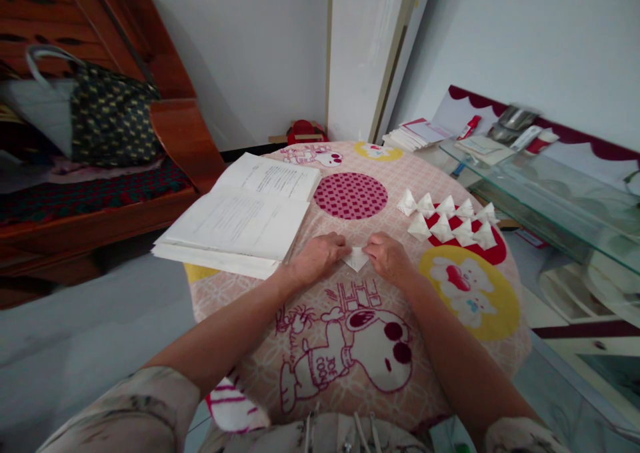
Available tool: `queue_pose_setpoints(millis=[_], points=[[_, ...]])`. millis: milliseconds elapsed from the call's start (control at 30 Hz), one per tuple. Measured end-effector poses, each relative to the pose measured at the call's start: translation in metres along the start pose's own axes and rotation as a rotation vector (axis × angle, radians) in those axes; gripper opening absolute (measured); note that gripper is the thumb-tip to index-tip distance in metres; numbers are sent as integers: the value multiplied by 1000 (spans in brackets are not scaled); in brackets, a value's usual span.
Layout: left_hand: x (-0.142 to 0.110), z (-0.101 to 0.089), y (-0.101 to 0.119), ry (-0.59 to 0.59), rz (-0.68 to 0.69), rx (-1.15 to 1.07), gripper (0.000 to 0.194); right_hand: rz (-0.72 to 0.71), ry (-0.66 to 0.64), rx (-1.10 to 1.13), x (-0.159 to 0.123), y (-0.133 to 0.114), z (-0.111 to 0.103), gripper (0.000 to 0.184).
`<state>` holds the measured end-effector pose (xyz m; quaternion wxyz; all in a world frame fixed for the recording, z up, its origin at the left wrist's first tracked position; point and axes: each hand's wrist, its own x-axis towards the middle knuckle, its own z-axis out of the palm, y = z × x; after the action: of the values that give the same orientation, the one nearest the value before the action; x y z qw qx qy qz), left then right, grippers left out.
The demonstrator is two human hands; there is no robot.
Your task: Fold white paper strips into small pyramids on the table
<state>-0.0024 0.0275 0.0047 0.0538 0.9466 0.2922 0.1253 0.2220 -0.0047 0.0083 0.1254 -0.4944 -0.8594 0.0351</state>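
A small piece of white folded paper [357, 260], with a point facing me, lies on the patterned tablecloth [345, 293]. My left hand [323, 256] grips its left corner with fingers pressed together. On the opposite corner, my right hand [387, 258] pinches the paper in the same way. To the right stand two rows of several folded paper pyramids [442, 228], pale and partly printed. An open book [235, 213] with printed pages lies to the left, close to my left forearm.
A glass shelf [550, 193] adjoins the table's right side, with a red marker-like item [469, 127] and metal bowls [511, 124] above it. Stacked papers [416, 134] lie at the far right edge. A wooden bench [180, 133] holding a dark patterned bag [114, 114] stands left.
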Motion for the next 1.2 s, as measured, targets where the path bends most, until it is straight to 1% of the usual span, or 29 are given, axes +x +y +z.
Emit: queue_pose_setpoints(millis=[67,233,367,467,533,633,700,833,1033,1200], points=[[-3,-4,5,-24,11,49,22,-3,-9,-14,-1,-1,0,31],[-6,-7,14,-62,-32,105,19,-34,-27,-36,-1,-1,1,30],[-7,-5,16,-13,-35,75,21,-36,-36,-15,-1,1,1,30],[-7,-4,14,-2,-19,57,22,-25,-34,63,-3,4,0,29],[-7,-3,13,8,-14,39,23,-8,-9,150,-4,7,0,28],[-8,0,10,41,-21,1,25,27,68,251,-4,10,1,25],[-8,2,8,59,-33,-20,27,41,105,279,-4,11,3,21],[-9,4,6,75,-42,-43,30,47,125,306,-3,9,6,18],[-9,0,8,49,-44,-30,30,74,115,352,-1,11,4,24],[-7,-5,12,-5,-36,19,26,104,110,369,0,10,2,30]])
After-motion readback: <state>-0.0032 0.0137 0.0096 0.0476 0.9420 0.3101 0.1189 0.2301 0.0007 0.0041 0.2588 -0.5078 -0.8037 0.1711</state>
